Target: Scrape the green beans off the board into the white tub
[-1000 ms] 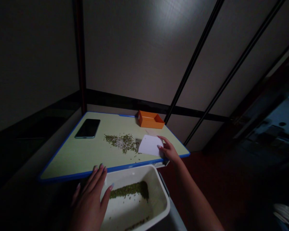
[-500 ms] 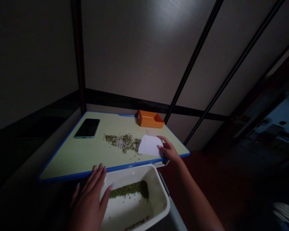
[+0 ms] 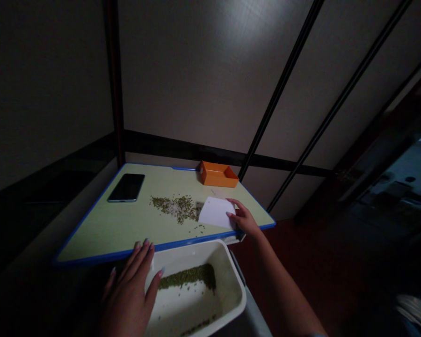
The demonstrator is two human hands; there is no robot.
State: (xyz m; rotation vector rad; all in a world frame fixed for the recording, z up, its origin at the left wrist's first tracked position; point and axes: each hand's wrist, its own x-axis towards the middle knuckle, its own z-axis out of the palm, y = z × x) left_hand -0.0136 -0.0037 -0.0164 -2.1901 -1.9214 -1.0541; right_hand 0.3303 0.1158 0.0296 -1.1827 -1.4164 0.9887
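My right hand [image 3: 243,217] pinches the right edge of a white piece of stiff paper [image 3: 215,212], slightly curved and tilted low over the tabletop. Just left of the paper lies a scattered patch of small green seeds or grains [image 3: 177,206] with some whitish bits among them. My left hand [image 3: 131,290] rests with fingers spread at the table's front edge, its thumb reaching over the left side of a white plastic bin [image 3: 228,276]. Inside the bin, a heap of similar green grains [image 3: 192,276] lies along the far wall.
The pale table [image 3: 122,229] has a blue rim. A dark-screened phone [image 3: 127,187] lies at its left, and an orange open box [image 3: 219,175] stands at the back right. Panelled doors [image 3: 196,84] rise behind the table. Dark floor [image 3: 280,243] shows at the right.
The paper in my right hand has shifted very slightly left, relative to the grains. My left hand stays where it was, and the view has moved a little.
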